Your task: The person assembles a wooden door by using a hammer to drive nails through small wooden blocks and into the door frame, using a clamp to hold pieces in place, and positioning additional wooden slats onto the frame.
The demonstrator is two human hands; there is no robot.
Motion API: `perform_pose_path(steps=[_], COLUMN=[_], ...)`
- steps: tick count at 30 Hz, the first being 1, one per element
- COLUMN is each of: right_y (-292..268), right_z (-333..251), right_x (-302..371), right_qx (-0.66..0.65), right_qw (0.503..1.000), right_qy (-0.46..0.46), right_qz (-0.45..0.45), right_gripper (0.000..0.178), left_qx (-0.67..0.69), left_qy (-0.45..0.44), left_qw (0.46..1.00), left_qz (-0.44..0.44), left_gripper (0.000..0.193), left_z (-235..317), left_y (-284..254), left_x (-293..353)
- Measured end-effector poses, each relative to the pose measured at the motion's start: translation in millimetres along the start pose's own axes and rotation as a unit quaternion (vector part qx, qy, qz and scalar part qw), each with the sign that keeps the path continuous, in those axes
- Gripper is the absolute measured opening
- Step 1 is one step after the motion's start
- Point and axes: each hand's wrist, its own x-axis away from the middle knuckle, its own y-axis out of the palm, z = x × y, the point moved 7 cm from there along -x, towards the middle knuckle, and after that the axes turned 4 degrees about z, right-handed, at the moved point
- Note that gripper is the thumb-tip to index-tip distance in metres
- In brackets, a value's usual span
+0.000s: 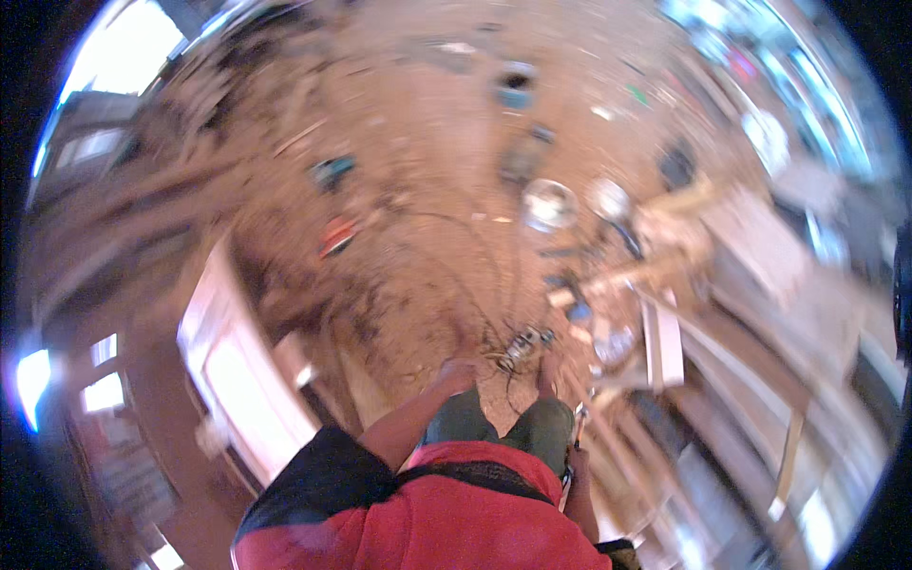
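— Reddish-brown dirt floor (pixel 418 128) spreads in front of you, motion-blurred. What about the room?

— Bright window openings (pixel 103 391) show on your left, and long timber planks (pixel 760 394) crowd your right.

— And what lies around you?

— A pale panelled board (pixel 242 380), door-like, leans at your left. Farther out are an orange-red object (pixel 337 236), a teal one (pixel 332 173) and a blue container (pixel 516 93). Two round whitish containers (pixel 549 204) sit ahead, slightly right. A dark cable tangle (pixel 513 359) lies on the ground right by your legs, in the way.

— Your hands?

— Your left hand (pixel 458 371) is beside your left knee, near those cables; blur hides whether its fingers are curled. Your right hand (pixel 577 462) is low beside your right thigh. A slender tool-like object (pixel 579 424) lies just beyond it; I can't tell whether you're gripping it.
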Motion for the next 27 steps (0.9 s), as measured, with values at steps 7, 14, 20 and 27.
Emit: perform_pose_path(steps=[7,14,20,27], right_y=[18.1,107.5,191.3,250.5], right_z=[-170.9,-476.6,-698.4,-813.2], right_x=[-60.5,-38.7,60.9,113.9], right_qx=[0.15,0.254,0.236,0.326], right_qw=[0.989,0.877,0.83,0.787], right_qy=[-0.005,-0.403,-0.501,-0.52], right_qz=[-0.005,0.06,-0.07,-0.069], right_gripper=[0.034,0.037,0.029,0.035], left_qx=[0.223,0.226,0.097,0.035], left_qy=[-0.088,-0.332,-0.447,-0.609], left_qw=[0.943,0.847,0.633,0.551], left_qz=[0.232,0.348,0.624,0.569], left_gripper=[0.023,0.026,0.058,0.085], left_z=[-31.8,-178.5,-247.8,-267.2], left_y=[-129.6,-269.6,-300.2,-341.7], left_x=[97.2,262.5,378.8,398.9])
